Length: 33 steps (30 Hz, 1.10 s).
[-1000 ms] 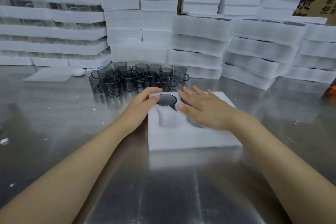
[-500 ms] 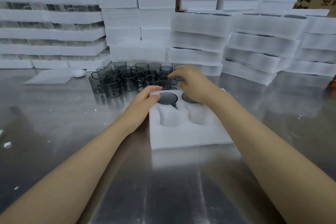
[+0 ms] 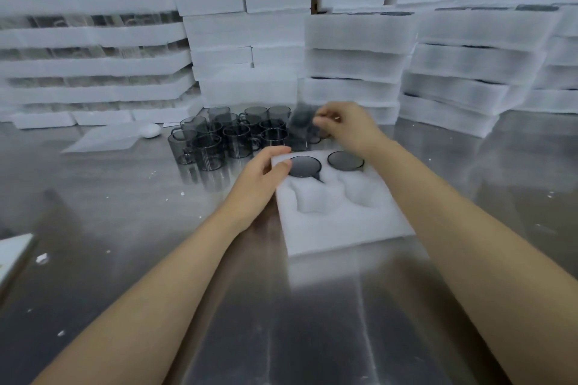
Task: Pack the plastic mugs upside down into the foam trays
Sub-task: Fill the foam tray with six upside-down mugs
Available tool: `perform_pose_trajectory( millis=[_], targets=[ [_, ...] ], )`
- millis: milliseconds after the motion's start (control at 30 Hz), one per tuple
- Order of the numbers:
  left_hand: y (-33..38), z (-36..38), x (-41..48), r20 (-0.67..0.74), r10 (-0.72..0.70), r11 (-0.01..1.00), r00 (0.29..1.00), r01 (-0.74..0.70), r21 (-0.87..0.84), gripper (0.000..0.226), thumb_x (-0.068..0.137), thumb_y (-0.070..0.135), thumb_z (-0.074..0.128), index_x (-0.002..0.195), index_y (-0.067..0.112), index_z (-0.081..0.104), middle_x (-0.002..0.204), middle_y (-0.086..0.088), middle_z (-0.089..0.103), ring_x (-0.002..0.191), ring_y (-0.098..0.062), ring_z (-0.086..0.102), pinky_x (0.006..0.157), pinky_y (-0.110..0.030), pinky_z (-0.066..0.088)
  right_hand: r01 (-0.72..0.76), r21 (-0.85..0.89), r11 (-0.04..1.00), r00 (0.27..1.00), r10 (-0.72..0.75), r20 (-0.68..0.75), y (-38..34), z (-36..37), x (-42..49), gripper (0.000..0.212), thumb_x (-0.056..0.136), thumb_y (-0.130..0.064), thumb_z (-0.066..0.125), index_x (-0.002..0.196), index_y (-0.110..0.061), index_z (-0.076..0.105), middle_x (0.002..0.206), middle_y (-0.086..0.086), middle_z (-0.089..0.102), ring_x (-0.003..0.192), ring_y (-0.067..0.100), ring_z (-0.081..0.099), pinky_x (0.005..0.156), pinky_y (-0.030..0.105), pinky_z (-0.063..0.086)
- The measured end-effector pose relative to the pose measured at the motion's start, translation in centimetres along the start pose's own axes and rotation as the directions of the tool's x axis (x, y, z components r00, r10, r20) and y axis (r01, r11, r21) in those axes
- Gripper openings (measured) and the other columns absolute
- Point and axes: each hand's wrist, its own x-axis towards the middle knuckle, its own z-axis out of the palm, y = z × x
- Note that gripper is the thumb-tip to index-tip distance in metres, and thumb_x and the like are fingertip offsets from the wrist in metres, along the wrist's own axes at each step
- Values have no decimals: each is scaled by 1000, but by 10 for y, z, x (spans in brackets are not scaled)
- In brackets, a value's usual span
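Loose mugs [image 3: 225,141] centre-left on tabletop [image 3: 125,212]. Left hand [image 3: 262,178] pinches foam tray [image 3: 344,234] corner, unchanged. Two inverted mugs [image 3: 305,166] fill far pockets. Right hand [image 3: 347,128], flat on tray second ago, now grips blurred mug [image 3: 300,125] above cluster: third packing begins.

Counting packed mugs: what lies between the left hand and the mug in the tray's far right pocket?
In the head view, one more upside-down mug sits in the far left pocket, between the left hand and the far right mug.
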Motion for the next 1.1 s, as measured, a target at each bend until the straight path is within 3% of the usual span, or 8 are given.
perform_pose_trajectory(
  millis=[100,333,400,500,600,700,800,1100],
  targets=[
    [2,-1,-2,8,-12,1000,1000,12,-2,26,98,24,52,124,23,58,110,7,68,97,-5,66,74,-14,49,-51,464,885,977,141,-162,-8,-21,-14,11,99,-14,51,103,-8,59,95,12,62,74,12,60,61,21,50],
    [7,2,-2,-18,-37,999,999,37,-18,24,98,21,52,121,23,59,106,7,69,91,-3,66,73,-13,51,-177,896,406,977,180,112,7,-51,-69,22,93,-13,58,77,-11,72,87,7,70,93,21,66,81,27,56],
    [8,3,-3,-22,-42,999,999,42,-28,23,98,21,52,120,24,60,105,9,69,89,-1,66,71,-12,50,-175,865,470,975,204,86,8,-51,-75,21,83,-30,69,83,-8,71,86,6,71,89,19,69,86,30,55],
    [8,3,-4,-23,-45,999,999,44,-22,23,98,21,52,119,27,60,106,11,69,93,-1,66,76,-15,48,-121,643,756,973,218,-73,5,-41,-78,24,78,-27,77,79,-9,62,84,9,66,81,17,66,88,36,54],
    [7,3,-4,-27,-46,999,999,46,-13,24,98,23,52,120,28,60,111,9,68,100,-4,65,83,-20,47,-7,320,947,984,63,-165,5,-35,-83,46,68,-24,85,104,-23,57,94,-10,65,86,-3,59,80,18,46],
    [7,3,-4,-27,-51,999,998,51,-8,26,98,23,52,122,28,59,110,10,68,97,-1,65,79,-16,47,86,208,974,983,-49,-176,8,-37,-84,75,68,-17,83,131,-34,46,120,-13,58,109,-14,50,93,8,40],
    [8,4,-5,-34,-52,999,998,52,-1,26,98,23,51,123,27,59,110,10,68,96,0,65,77,-13,48,137,132,982,975,-110,-191,5,-37,-85,71,70,-9,78,134,-20,52,139,2,49,139,0,29,112,27,31],
    [9,4,-6,-36,-63,998,997,63,8,25,98,24,52,121,29,60,107,14,68,97,-1,65,79,-17,46,380,9,925,914,-374,-156,-2,-35,-91,54,71,-4,82,118,-7,55,128,0,51,145,16,22,109,21,31]
  ],
)
